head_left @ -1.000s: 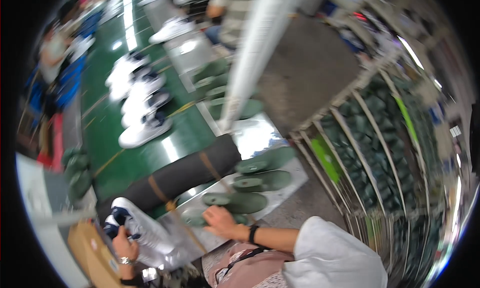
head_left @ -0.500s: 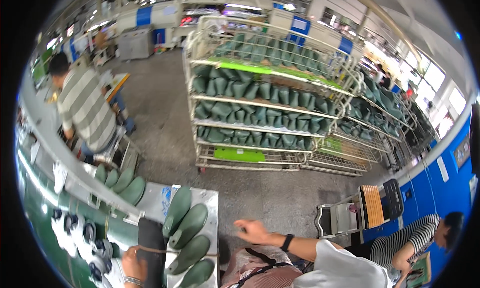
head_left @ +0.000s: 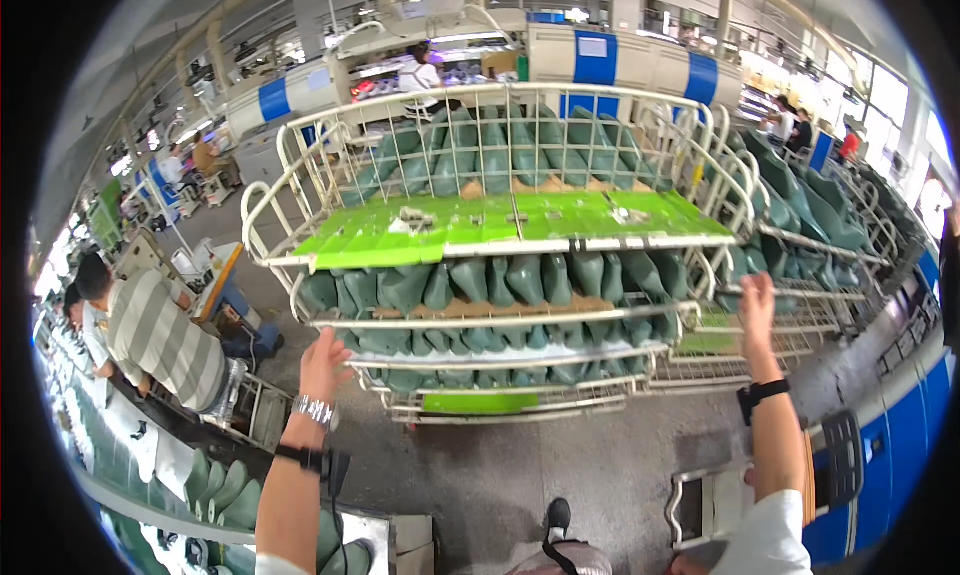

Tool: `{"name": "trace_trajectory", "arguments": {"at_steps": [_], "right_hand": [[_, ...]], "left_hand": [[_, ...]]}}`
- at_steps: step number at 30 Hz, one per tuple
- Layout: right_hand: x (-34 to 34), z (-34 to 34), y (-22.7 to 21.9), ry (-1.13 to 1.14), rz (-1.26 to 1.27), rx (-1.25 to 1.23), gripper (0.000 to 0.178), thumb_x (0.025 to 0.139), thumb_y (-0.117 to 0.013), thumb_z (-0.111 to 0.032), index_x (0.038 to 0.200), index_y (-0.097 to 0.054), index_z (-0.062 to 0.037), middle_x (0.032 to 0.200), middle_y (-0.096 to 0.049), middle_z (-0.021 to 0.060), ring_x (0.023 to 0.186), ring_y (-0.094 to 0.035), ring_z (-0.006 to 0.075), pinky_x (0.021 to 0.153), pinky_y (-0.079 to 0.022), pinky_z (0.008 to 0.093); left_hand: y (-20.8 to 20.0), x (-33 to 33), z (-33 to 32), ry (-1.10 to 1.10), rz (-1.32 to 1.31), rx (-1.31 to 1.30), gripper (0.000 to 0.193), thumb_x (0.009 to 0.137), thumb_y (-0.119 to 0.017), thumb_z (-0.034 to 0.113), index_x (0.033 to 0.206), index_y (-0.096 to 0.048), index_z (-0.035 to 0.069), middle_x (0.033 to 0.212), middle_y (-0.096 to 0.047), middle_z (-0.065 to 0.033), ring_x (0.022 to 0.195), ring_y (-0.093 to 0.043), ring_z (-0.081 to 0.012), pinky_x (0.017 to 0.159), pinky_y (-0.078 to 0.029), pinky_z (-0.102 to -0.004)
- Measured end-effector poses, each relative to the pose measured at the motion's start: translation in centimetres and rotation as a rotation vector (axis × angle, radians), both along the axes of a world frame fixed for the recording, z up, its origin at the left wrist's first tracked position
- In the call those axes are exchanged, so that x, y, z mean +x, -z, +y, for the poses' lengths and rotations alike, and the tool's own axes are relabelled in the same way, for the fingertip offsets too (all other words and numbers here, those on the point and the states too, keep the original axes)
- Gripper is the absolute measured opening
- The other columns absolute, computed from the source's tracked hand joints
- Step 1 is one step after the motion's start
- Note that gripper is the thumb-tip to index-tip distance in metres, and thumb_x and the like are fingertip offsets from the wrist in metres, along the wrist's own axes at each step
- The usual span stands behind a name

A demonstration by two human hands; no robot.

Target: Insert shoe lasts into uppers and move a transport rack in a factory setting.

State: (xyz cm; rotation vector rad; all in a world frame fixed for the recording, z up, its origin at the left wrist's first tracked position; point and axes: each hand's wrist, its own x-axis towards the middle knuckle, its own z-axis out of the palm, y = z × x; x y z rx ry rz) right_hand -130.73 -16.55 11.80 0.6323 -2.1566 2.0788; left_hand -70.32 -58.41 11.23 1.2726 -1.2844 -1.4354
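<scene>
My left hand (head_left: 325, 368) is raised at the left side of a cream metal wire rack (head_left: 400, 323), its fingers bent a little and apart, holding nothing. Opposite it, my right hand (head_left: 757, 310) reaches up near the rack's right end, fingers apart and nothing in them. Whether either hand touches the frame I cannot tell. Dark green shoe lasts (head_left: 525, 280) stand in rows on the rack's several shelves. A bright green panel (head_left: 480, 225) covers the front part of the top shelf, with more lasts (head_left: 460, 155) behind it against the wire mesh.
A second rack (head_left: 800, 245) of green lasts stands close on the right. At the left, a person in a striped shirt (head_left: 165, 330) sits by a bench. More lasts (head_left: 235, 495) lie on the lower left conveyor side. A cart (head_left: 705, 505) stands at lower right.
The rack is now much closer and in front of me. Both my arms have come up and forward toward its two sides; the left hand is away from the bench with the lasts.
</scene>
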Motion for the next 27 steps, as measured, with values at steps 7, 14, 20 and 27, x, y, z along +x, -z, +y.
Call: {"name": "trace_trajectory", "arguments": {"at_steps": [7, 14, 20, 27], "right_hand": [[-13.9, -6.1, -5.1, -0.245, -0.082, -0.077, 0.059, 0.098, -0.055, -0.048, 0.135, -0.051, -0.0028, 0.131, -0.060, 0.0135, 0.120, -0.056, 0.0225, 0.103, -0.040, 0.0364], [-11.1, -8.6, -6.2, 0.000, -0.045, -0.104, 0.021, 0.093, -0.067, -0.027, 0.104, -0.065, -0.0092, 0.069, -0.040, -0.0081, 0.059, -0.036, 0.0049, 0.057, -0.030, 0.0222], [-7.7, -9.8, -7.2, 0.080, 0.018, -0.035, 0.027, 0.094, -0.064, -0.030, 0.108, -0.061, -0.0076, 0.071, -0.035, -0.0059, 0.063, -0.030, 0.0069, 0.060, -0.027, 0.0264], [-1.0, -12.8, -9.3, -0.001, 0.039, 0.037, 0.015, 0.090, -0.059, -0.020, 0.091, -0.049, -0.0086, 0.077, -0.042, -0.0033, 0.068, -0.037, 0.0073, 0.061, -0.029, 0.0252]], "left_hand": [[0.9, -12.9, -17.7, -0.488, 0.050, -0.173, 0.052, 0.088, -0.069, 0.041, 0.103, -0.062, -0.008, 0.092, -0.068, -0.0108, 0.079, -0.060, -0.0231, 0.073, -0.048, -0.0492], [1.1, -12.7, -20.2, -0.785, -0.341, -0.463, 0.021, 0.076, -0.063, 0.002, 0.066, -0.055, -0.016, 0.068, -0.065, -0.0115, 0.062, -0.056, -0.0169, 0.057, -0.044, -0.0417], [1.4, -12.0, -26.0, -0.779, -0.097, -0.497, 0.025, 0.074, -0.065, 0.007, 0.070, -0.057, -0.017, 0.063, -0.062, -0.0170, 0.062, -0.058, -0.0250, 0.061, -0.045, -0.0431], [6.0, -5.8, -40.6, -0.499, -0.361, -0.698, 0.026, 0.077, -0.070, 0.012, 0.083, -0.067, -0.013, 0.084, -0.072, -0.0245, 0.075, -0.066, -0.0330, 0.074, -0.049, -0.0439]]}}
